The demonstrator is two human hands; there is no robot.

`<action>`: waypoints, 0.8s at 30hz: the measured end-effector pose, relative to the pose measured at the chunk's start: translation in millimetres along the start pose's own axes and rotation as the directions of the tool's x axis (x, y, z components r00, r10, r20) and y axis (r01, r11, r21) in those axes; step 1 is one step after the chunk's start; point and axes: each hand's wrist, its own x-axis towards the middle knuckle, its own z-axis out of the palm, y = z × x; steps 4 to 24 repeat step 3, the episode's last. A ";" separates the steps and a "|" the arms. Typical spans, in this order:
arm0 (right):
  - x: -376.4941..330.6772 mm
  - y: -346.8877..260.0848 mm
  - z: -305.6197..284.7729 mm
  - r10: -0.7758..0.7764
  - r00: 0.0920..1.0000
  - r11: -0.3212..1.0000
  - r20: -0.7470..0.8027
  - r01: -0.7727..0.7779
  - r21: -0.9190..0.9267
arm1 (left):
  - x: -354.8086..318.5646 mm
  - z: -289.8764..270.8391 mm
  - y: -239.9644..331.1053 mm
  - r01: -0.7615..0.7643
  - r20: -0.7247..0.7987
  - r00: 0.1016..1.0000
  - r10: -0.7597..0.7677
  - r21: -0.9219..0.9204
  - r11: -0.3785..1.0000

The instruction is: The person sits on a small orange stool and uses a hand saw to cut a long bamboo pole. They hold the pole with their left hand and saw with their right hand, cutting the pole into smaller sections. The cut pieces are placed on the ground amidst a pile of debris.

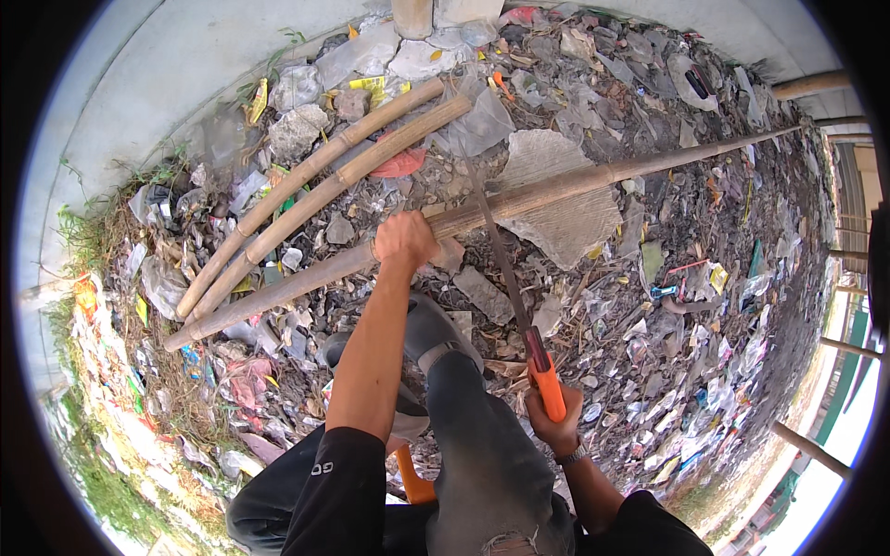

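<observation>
My left hand (pixel 405 237) is closed around a long bamboo pole (pixel 565 185) that runs from the lower left to the far right. In my right hand (pixel 554 417) is the orange handle of a hand saw (pixel 502 258). Its blade slants up and away, lying across the pole a little to the right of my left hand. Whether the teeth have cut into the bamboo I cannot tell. A broken slab of concrete (pixel 561 236) sits beneath the pole just beyond the blade. My booted foot (pixel 436 324) is close to the pole, below my left hand.
Two shorter bamboo pieces (pixel 320 157) (pixel 371 167) lie side by side at the upper left. Plastic litter and rubble (pixel 649 361) cover the ground. A pale wall (pixel 111 120) curves along the left and back. Something orange (pixel 413 477) shows beside my leg.
</observation>
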 end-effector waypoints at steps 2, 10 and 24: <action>-50.0 13.1 -14.9 -0.026 1.000 1.000 -0.012 0.027 0.010 | 1.8 7.7 1.9 0.006 -0.022 1.000 -0.006 0.005 1.000; -51.0 17.2 -14.4 -0.027 0.999 1.000 -0.017 0.028 0.012 | 2.7 9.8 3.8 0.032 -0.036 0.999 -0.032 0.000 0.999; -51.0 17.2 -14.4 -0.027 0.999 1.000 -0.017 0.028 0.012 | 2.7 9.8 3.8 0.032 -0.036 0.999 -0.032 0.000 0.999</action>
